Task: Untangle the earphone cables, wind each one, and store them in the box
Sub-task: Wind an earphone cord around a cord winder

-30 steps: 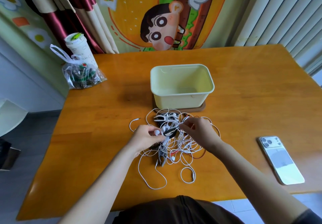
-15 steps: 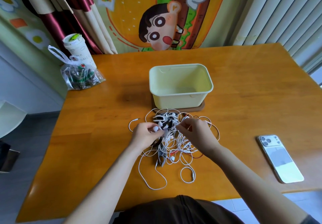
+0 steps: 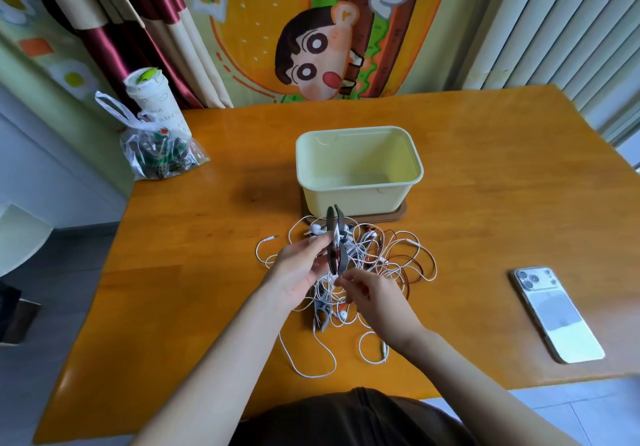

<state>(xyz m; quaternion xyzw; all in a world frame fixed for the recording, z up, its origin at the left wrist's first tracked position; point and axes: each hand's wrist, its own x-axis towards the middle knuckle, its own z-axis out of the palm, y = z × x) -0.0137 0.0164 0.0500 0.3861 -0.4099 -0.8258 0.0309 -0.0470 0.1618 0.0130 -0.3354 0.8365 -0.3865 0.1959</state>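
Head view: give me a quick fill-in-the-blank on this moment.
The hand holding up the grey clip is the ____ one.
The pale yellow box contains ____; the right hand pinches white cables outside it.
On the table, the phone lies to the person's ____.
Missing: left; nothing; right.

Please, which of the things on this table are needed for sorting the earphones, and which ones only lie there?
For the job:
earphone cables, tangled
grey clip, gripped by the left hand
right hand, pinching the cables
yellow box

Lying about:
phone
plastic bag
paper cup
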